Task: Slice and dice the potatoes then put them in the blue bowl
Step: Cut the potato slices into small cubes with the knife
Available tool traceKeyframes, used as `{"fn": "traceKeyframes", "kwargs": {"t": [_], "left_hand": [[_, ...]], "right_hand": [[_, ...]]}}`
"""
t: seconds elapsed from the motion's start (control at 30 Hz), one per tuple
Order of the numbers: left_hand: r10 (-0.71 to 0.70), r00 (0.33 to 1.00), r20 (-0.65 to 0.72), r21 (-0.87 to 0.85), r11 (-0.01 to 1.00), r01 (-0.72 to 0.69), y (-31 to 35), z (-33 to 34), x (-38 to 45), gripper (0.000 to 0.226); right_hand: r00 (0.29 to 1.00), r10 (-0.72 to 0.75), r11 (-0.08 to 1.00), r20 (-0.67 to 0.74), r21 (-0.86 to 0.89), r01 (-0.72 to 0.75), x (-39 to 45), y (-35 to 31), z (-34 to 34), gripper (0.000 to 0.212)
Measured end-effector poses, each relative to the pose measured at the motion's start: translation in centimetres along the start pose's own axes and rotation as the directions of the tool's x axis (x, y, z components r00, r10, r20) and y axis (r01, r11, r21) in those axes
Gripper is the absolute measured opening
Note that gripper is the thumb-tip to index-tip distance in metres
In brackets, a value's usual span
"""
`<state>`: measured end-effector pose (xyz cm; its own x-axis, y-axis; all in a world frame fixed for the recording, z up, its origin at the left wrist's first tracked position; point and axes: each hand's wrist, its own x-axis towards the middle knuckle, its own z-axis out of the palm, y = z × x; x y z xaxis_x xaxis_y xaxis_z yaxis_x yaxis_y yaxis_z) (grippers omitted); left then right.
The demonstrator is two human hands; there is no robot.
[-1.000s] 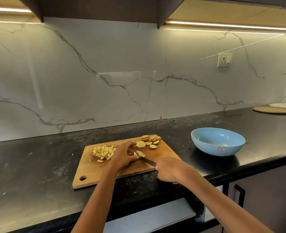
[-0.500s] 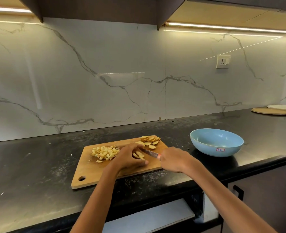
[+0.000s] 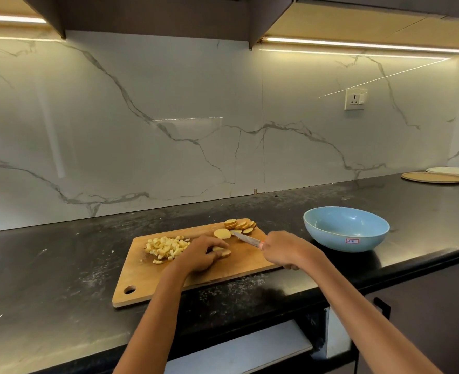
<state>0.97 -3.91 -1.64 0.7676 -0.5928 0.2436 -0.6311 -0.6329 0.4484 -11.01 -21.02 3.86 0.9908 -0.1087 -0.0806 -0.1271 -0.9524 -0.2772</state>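
A wooden cutting board [image 3: 147,282] lies on the black counter. A pile of diced potato [image 3: 166,247] sits on its left part. Round potato slices [image 3: 240,225] are fanned at the board's far right corner. My left hand [image 3: 200,253] presses down on a few slices [image 3: 223,251] in the middle of the board. My right hand [image 3: 285,249] grips a knife [image 3: 247,238] whose blade points left toward the slices, raised slightly off the board. The blue bowl [image 3: 345,229] stands empty to the right of the board.
Two flat round plates [image 3: 433,177] lie far right at the back of the counter. A wall socket [image 3: 355,99] is on the marble backsplash. The counter's front edge runs just below the board, above a dark cabinet with a handle [image 3: 382,309].
My right hand has lifted the knife and swung it up and right, from beside my left hand to above the board's right part. My left hand stays on the slices.
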Motion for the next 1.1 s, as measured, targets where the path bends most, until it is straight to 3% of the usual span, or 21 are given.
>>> {"fn": "traceKeyframes", "kwargs": {"t": [0.1, 0.23, 0.63, 0.8, 0.97, 1.1], "left_hand": [[-0.013, 1.000, -0.005, 0.018, 1.000, 0.013, -0.2, 0.0, 0.1, 0.038], [-0.011, 0.996, -0.083, -0.003, 1.000, 0.010, -0.3, 0.2, -0.1, 0.035], [-0.086, 0.981, -0.175, -0.168, 0.984, 0.057, 0.1, 0.7, -1.9, 0.057], [-0.069, 0.979, -0.194, -0.115, 0.992, 0.047, 0.3, 0.6, -2.1, 0.045], [-0.068, 0.980, -0.187, -0.145, 0.989, 0.041, 0.2, 0.6, -2.2, 0.045], [-0.066, 0.978, -0.196, -0.156, 0.987, 0.035, 0.3, 0.6, -2.0, 0.033]], "right_hand": [[1.000, 0.005, 1.000, 0.020, 0.017, -0.006, -0.2, 0.5, 0.2, 0.023], [1.000, 0.012, 1.000, 0.007, -0.002, -0.012, -0.3, 1.3, 1.0, 0.029], [0.998, 0.016, 0.999, -0.056, -0.050, -0.019, -0.9, 0.0, 3.7, 0.031], [0.996, -0.030, 0.995, -0.090, -0.098, 0.021, -0.7, -1.0, 4.2, 0.028], [0.990, 0.013, 1.000, -0.138, -0.016, -0.015, -0.6, -1.3, 3.5, 0.029], [0.997, 0.000, 0.998, -0.079, -0.064, -0.005, -0.6, -2.0, 3.4, 0.028]]}}
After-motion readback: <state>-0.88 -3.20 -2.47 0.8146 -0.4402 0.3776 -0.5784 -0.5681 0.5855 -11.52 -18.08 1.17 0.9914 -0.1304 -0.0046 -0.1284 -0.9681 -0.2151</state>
